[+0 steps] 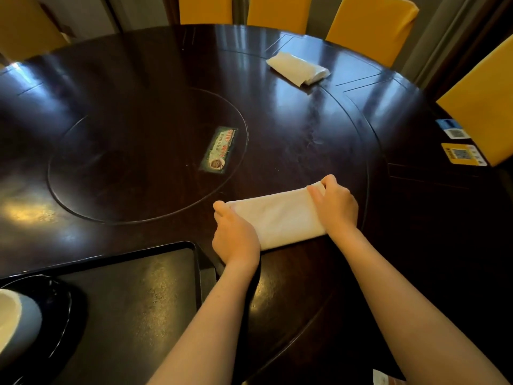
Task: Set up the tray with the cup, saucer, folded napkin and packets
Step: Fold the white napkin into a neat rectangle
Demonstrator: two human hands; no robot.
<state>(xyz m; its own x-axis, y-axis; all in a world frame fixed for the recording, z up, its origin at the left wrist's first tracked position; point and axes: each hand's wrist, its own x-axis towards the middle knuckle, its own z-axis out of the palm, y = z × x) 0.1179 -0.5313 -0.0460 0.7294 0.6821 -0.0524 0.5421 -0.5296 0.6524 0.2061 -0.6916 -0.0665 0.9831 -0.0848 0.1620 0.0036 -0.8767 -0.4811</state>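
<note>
My left hand [236,237] grips the left end of the folded white napkin [280,218], fingers curled at its edge. My right hand [336,207] holds the right end, knuckles bent and fingertips pinching the far corner. The napkin lies flat on the dark round table [277,129] as a long band, stretched between both hands.

All positions below refer to this napkin.
- Near left: black tray [138,252] on the table edge, not touching the napkin.
- On the tray's left part: black saucer [59,298] carrying a pale cup [16,323], cut off by the frame edge.
- Far left: green printed label [219,150] inside a circular inlay line.
- Far side, well apart: second folded white cloth [298,68].
- Right, at the table rim: yellow QR sticker [462,154], with a blue one [452,129] beyond it.
- Beyond the table: yellow-covered chairs [369,26].
</note>
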